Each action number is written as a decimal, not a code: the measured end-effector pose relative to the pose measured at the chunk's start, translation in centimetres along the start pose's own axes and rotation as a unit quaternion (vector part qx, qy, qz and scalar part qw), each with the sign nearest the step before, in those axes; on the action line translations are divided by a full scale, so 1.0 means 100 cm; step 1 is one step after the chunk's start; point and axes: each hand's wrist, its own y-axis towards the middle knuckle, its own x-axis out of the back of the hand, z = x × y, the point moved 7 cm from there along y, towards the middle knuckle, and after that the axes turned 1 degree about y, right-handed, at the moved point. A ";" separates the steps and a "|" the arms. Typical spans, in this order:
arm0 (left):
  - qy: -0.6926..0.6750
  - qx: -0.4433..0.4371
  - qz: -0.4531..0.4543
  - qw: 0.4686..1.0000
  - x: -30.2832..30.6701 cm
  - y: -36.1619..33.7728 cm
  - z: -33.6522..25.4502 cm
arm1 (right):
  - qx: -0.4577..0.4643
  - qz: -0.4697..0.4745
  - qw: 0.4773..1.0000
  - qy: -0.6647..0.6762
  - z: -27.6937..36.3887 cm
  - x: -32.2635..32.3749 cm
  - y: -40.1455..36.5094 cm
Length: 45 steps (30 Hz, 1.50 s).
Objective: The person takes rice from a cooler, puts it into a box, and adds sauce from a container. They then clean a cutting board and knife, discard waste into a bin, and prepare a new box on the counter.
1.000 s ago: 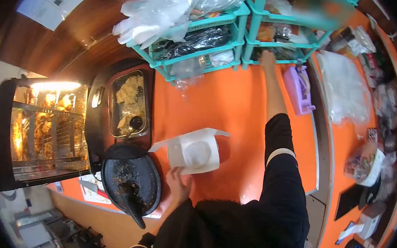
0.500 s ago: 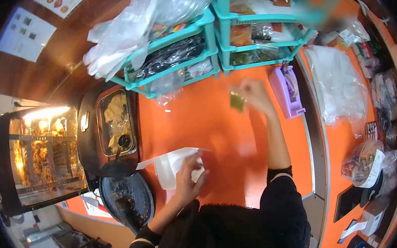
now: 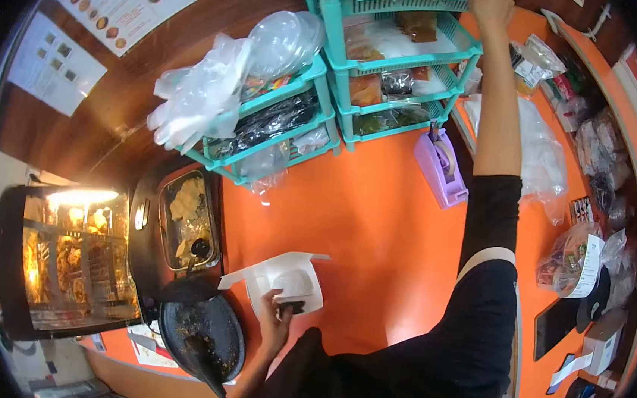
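My left hand point(image 3: 274, 326) grips the near side of an open white paper box point(image 3: 311, 268), its fingers curled over the edge. Inside the box lie a rounded white mound point(image 3: 293, 281) and, right by my thumb, a small dark piece point(image 3: 296, 306). My right arm stretches far forward, and my right hand point(image 3: 490, 9) is at the top tier of the teal basket rack point(image 3: 403, 68), cut off by the upper frame edge. Its fingertips are hidden there. The rack's tiers hold packets of orange, brown and green sachets.
A purple tape dispenser point(image 3: 440, 169) stands right of the rack. On the left are another teal rack point(image 3: 268, 79) with plastic bags, a food tray point(image 3: 189, 215), a dark round pan point(image 3: 211, 325) and a lit display case point(image 3: 74, 262). Clear plastic bags point(image 3: 543, 153) lie to the right.
My right hand has moved from above the counter, where it held a small green sachet, up to the rack's top tier. The box has opened wider, showing its contents.
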 end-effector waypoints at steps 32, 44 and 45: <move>0.505 -0.112 -0.097 0.851 0.014 0.014 0.063 | 0.190 0.076 0.922 -0.330 -0.031 -0.045 0.015; 0.522 -0.069 -0.096 0.845 0.014 0.004 0.058 | -0.084 0.085 0.936 -0.330 -0.023 -0.036 -0.001; 0.514 -0.066 -0.089 0.851 0.015 0.001 0.055 | -0.052 0.072 0.933 -0.348 -0.019 -0.037 0.000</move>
